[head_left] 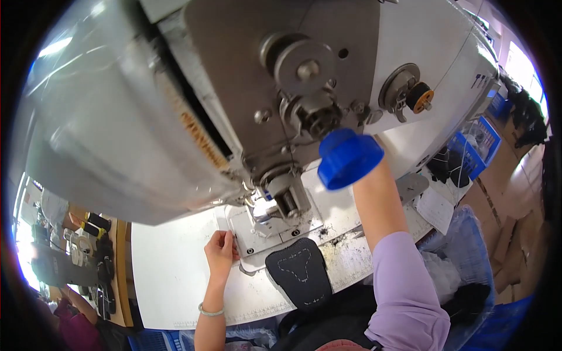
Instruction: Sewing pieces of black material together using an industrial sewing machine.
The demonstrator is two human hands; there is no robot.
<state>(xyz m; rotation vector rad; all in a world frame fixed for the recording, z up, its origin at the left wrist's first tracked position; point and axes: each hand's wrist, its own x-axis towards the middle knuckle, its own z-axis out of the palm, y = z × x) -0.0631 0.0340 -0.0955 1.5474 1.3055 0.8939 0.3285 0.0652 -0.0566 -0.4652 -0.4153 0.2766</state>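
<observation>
One black padded piece [298, 270] with white stitching, left hand [220, 248] fingers curled beside it, right hand hidden.

Blue crates [475, 146] at right, clear plastic bag [462, 257], side table [120, 275] with dark pieces [105, 257] at left

Glossy grey metal on the sewing machine [175, 105]; shiny blue plastic cap [349, 158]; matt black stitched cloth pad [298, 272]; smooth white table [170, 275].

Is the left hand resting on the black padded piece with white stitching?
No, the left hand rests on the white table beside the metal plate, apart from the black padded piece.
</observation>
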